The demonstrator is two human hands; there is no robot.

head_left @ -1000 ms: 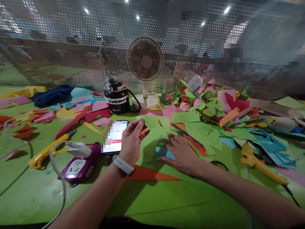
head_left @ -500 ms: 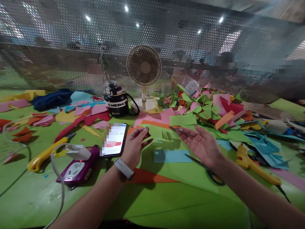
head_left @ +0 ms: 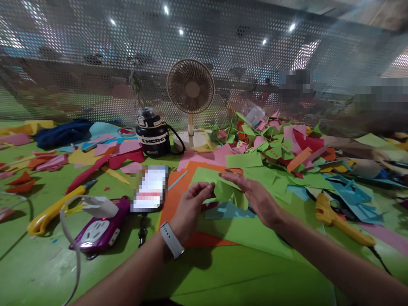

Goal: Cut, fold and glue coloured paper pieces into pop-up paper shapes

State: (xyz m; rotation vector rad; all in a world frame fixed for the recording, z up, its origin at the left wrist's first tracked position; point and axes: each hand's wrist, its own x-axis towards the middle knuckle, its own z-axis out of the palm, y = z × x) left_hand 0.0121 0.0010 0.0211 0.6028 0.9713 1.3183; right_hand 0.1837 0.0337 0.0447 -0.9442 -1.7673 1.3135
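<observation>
My left hand (head_left: 189,208), with a pale watch band on its wrist, is closed in a pinch at the edge of a small folded green paper piece (head_left: 234,194). On the piece's other side my right hand (head_left: 255,195) is open, fingers stretched out together, palm turned towards it. I cannot tell whether those fingers touch the paper. Under both hands lie a light blue paper strip (head_left: 226,211), a large green sheet (head_left: 255,236) and an orange sheet (head_left: 174,199). My right hand and forearm hide most of the dark scissors.
At left are a phone (head_left: 149,189), a purple power strip (head_left: 103,227) and a yellow-handled tool (head_left: 57,208). A black bottle (head_left: 153,138) and a fan (head_left: 191,87) stand behind. Paper scraps (head_left: 270,140) heap at back right; a yellow glue gun (head_left: 341,221) lies at right.
My left hand has moved right and nearer, and the folded green paper has shifted with it. My right hand has turned its palm inward and now covers most of the scissors.
</observation>
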